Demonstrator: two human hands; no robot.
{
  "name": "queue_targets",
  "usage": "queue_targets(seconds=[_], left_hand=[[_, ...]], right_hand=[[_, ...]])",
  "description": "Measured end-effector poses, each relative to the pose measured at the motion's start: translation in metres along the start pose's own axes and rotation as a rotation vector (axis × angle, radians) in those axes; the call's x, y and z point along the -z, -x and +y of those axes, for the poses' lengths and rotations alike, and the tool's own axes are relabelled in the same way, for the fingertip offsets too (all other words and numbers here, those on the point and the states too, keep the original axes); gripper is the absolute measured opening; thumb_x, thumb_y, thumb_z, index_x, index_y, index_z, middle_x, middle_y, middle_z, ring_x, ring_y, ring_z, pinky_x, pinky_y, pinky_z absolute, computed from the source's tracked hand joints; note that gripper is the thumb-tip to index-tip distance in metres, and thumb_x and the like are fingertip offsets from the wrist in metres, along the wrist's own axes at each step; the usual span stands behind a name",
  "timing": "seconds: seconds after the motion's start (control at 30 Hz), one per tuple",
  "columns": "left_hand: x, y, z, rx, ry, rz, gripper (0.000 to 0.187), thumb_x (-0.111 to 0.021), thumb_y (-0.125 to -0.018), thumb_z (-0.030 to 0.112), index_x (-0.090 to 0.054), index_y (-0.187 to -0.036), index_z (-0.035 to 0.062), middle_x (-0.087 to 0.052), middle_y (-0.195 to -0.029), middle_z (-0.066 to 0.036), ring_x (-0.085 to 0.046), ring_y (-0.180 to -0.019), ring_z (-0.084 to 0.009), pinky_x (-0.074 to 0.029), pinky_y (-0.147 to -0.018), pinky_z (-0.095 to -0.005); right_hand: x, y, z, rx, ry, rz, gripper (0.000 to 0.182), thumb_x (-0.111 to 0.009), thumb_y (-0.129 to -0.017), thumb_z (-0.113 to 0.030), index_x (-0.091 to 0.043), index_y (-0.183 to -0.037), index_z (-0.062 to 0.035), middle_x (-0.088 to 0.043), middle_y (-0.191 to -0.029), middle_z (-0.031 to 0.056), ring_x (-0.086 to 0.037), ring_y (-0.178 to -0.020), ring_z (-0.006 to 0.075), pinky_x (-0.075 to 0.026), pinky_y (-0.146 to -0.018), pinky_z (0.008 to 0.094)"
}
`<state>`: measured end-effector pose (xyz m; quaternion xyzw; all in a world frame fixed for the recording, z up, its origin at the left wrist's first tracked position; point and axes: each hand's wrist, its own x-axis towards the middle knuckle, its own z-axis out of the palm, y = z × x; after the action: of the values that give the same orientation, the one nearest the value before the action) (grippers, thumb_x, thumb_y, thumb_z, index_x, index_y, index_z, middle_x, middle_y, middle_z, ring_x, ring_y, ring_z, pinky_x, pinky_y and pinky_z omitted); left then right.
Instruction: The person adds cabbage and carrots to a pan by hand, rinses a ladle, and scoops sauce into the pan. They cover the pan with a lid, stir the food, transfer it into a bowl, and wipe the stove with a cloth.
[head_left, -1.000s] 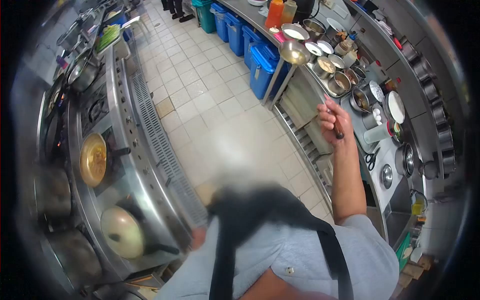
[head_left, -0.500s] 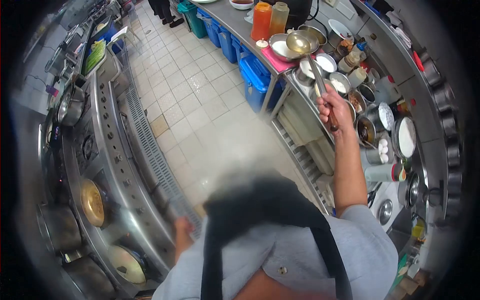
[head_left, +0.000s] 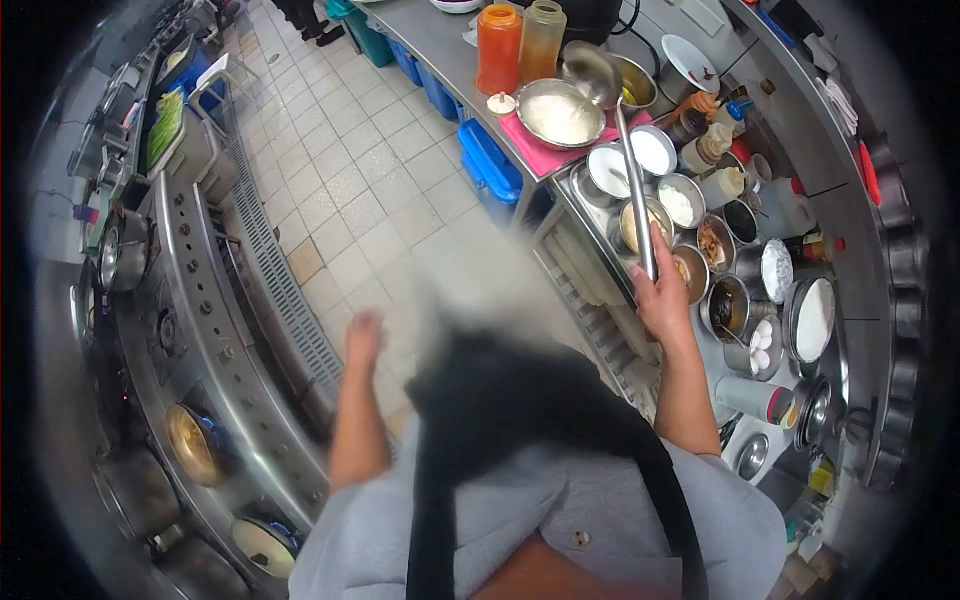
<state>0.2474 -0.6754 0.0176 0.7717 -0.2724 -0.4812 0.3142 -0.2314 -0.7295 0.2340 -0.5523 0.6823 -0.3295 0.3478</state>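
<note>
A metal ladle [head_left: 634,180] is in my right hand [head_left: 662,300], gripped by its long handle. The ladle's bowl is tilted, with its rounded side toward me, beside the right rim of a metal bowl [head_left: 522,122] of white contents on a pink cloth [head_left: 540,158]. Small metal pots of ingredients surround my right hand, including one with white contents [head_left: 680,203] and one with brown pieces [head_left: 712,243]. My left hand [head_left: 364,338] hangs over the floor, touching nothing visible; motion blur hides its fingers.
On the left stands a stove [head_left: 230,350] with pans. Orange [head_left: 498,50] and amber [head_left: 542,42] squeeze bottles stand behind the metal bowl. Blue bins [head_left: 488,165] sit under the counter. Eggs [head_left: 762,345] fill a pot at right. A person's dark legs [head_left: 305,18] show far ahead.
The ladle has turned over from bowl-up to tilted, now right of the metal bowl. My right hand has moved down slightly. My left hand has risen forward.
</note>
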Motion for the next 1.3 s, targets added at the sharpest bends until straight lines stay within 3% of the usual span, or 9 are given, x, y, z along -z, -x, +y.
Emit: queue_targets(seconds=[0.1, 0.37, 0.53, 0.67, 0.73, 0.97, 1.03, 1.1, 1.3], left_hand=[[-0.078, -0.072, 0.089, -0.467, 0.021, -0.216, 0.036, -0.063, -0.09, 0.025, -0.056, -0.117, 0.0018, -0.063, -0.097, -0.008, -0.063, -0.076, -0.0158, -0.05, -0.06, -0.0275], [-0.245, -0.064, 0.312, -0.391, 0.231, -0.66, 0.035, -0.06, -0.092, 0.025, -0.055, -0.113, -0.0021, -0.065, -0.095, -0.014, -0.065, -0.074, -0.0222, -0.056, -0.065, -0.0328], [-0.269, -0.067, 0.323, -0.171, 0.391, -0.776, 0.016, -0.051, -0.096, 0.013, -0.051, -0.098, -0.0028, -0.063, -0.091, -0.018, -0.068, -0.075, -0.0257, -0.058, -0.06, -0.0355], [-0.276, -0.074, 0.32, -0.163, 0.441, -0.776, 0.016, -0.051, -0.096, 0.011, -0.049, -0.1, -0.0035, -0.063, -0.089, -0.019, -0.068, -0.074, -0.0258, -0.058, -0.06, -0.0354], [-0.278, -0.076, 0.32, -0.168, 0.448, -0.766, 0.015, -0.05, -0.096, 0.011, -0.047, -0.099, -0.0034, -0.063, -0.087, -0.018, -0.068, -0.072, -0.0258, -0.058, -0.06, -0.0345], [-0.277, -0.077, 0.322, -0.144, 0.409, -0.766, 0.015, -0.049, -0.096, 0.011, -0.046, -0.1, -0.0029, -0.063, -0.085, -0.019, -0.069, -0.073, -0.0278, -0.059, -0.061, -0.0345], [-0.277, -0.076, 0.322, -0.12, 0.443, -0.773, 0.014, -0.049, -0.096, 0.01, -0.044, -0.098, -0.0026, -0.062, -0.085, -0.02, -0.069, -0.074, -0.029, -0.059, -0.061, -0.0352], [-0.278, -0.075, 0.324, -0.11, 0.448, -0.775, 0.013, -0.049, -0.096, 0.01, -0.044, -0.098, -0.0025, -0.061, -0.085, -0.02, -0.069, -0.074, -0.0291, -0.059, -0.061, -0.0351], [-0.276, -0.068, 0.324, -0.133, 0.428, -0.754, 0.026, -0.046, -0.096, 0.011, -0.046, -0.114, -0.0084, -0.064, -0.095, -0.024, -0.068, -0.083, -0.0305, -0.059, -0.071, -0.0357]], right_hand=[[-0.002, -0.004, -0.008, 0.114, 0.133, 0.014, 0.064, -0.054, -0.089, -0.006, -0.029, -0.148, -0.0099, -0.054, -0.13, 0.0239, -0.055, -0.118, 0.0295, -0.042, -0.096, 0.0335], [-0.042, -0.005, -0.019, -0.082, 0.247, 0.007, 0.06, -0.051, -0.095, -0.017, -0.026, -0.149, -0.0189, -0.061, -0.108, 0.032, -0.058, -0.106, 0.0448, -0.045, -0.089, 0.0425], [-0.045, 0.003, -0.052, -0.371, 0.054, -0.041, 0.058, -0.051, -0.096, -0.02, -0.028, -0.149, -0.0192, -0.066, -0.102, 0.0161, -0.048, -0.055, 0.012, -0.044, -0.044, 0.0316], [-0.038, 0.013, -0.064, -0.449, 0.077, -0.071, 0.057, -0.052, -0.095, -0.018, -0.031, -0.148, -0.0187, -0.065, -0.106, 0.0206, -0.059, -0.061, 0.0213, -0.049, -0.055, 0.036], [-0.03, 0.018, -0.034, 0.116, 0.375, 0.057, 0.057, -0.055, -0.093, -0.017, -0.033, -0.147, -0.0186, -0.063, -0.11, 0.0262, -0.066, -0.074, 0.0352, -0.051, -0.068, 0.0406], [-0.045, 0.001, -0.061, -0.315, 0.352, 0.0, 0.061, -0.056, -0.093, -0.017, -0.029, -0.147, -0.0179, -0.063, -0.103, 0.0292, -0.06, -0.102, 0.0442, -0.047, -0.088, 0.0423], [-0.056, -0.002, -0.05, 0.138, 0.444, 0.162, 0.061, -0.054, -0.094, -0.016, -0.027, -0.148, -0.0163, -0.067, -0.084, 0.0206, -0.066, -0.068, 0.036, -0.052, -0.065, 0.0397], [-0.05, 0.003, -0.069, -0.472, -0.19, -0.037, 0.061, -0.052, -0.095, -0.014, -0.025, -0.15, -0.015, -0.059, -0.072, 0.0088, -0.054, -0.044, 0.0188, -0.044, -0.044, 0.0306], [-0.048, 0.012, -0.077, -0.499, -0.464, -0.073, 0.063, -0.049, -0.096, -0.009, -0.019, -0.151, -0.0163, -0.044, -0.063, -0.001, -0.038, -0.037, 0.0081, -0.033, -0.035, 0.0239]])
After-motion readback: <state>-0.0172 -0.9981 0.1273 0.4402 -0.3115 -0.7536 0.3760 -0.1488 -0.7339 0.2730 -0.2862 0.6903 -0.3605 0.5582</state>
